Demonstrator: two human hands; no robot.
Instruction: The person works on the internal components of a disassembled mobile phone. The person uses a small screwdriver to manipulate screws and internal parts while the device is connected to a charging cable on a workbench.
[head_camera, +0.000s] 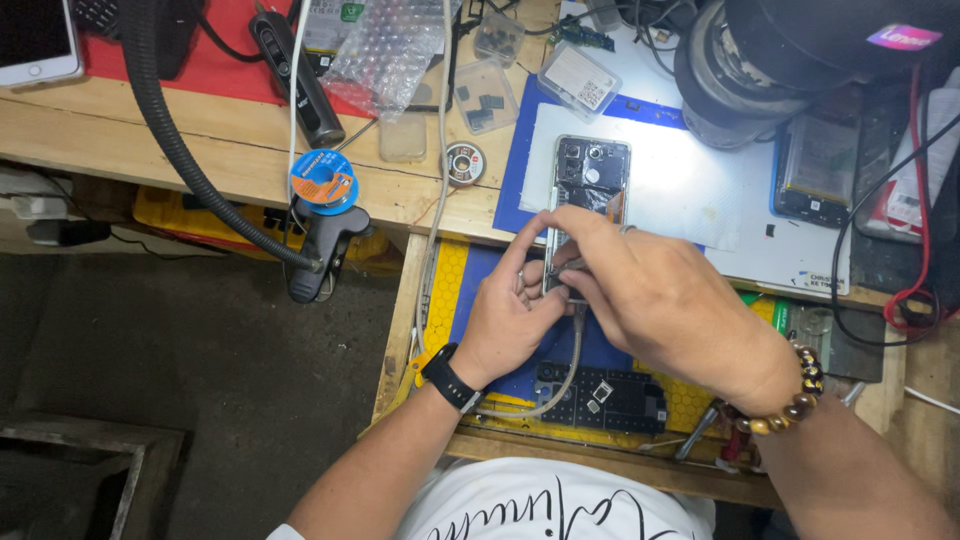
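right hand (670, 305) nearest me, fingers pinched on lower end of opened phone (588, 190) | left hand (510, 320) clamps phone's left edge | phone lies on white mat (690, 190), cable (572, 360) plugged below | I judge: mid-repair, next needs steady fine pinch

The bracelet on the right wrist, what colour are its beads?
Brown and amber-yellow beads on the bracelet, shown in the head view, the only one.
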